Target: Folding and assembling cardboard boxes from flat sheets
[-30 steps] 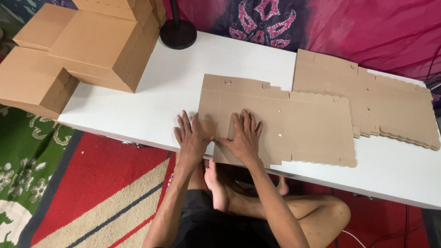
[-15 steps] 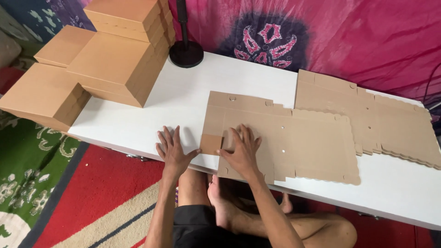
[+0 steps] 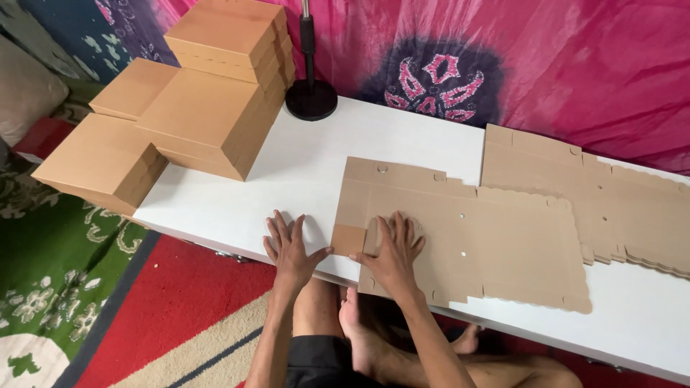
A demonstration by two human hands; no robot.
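Flat cardboard blank (image 3: pixel 467 241) lies on the white table (image 3: pixel 302 172), long axis running left to right along the near edge. Right hand (image 3: pixel 394 253) presses flat on the blank's left end, fingers spread, gripping nothing. Left hand (image 3: pixel 291 248) rests open on bare table just left of the blank, thumb touching the small folded corner flap (image 3: pixel 348 239); that hand is nearer the flap. Right of the blank sits a stack of blanks (image 3: pixel 575 187); far left, finished boxes (image 3: pixel 208 122) and a black stand base (image 3: pixel 311 99).

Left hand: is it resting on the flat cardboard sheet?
No. The left hand lies flat on the bare white table just left of the flat cardboard sheet; only the right hand presses on it.
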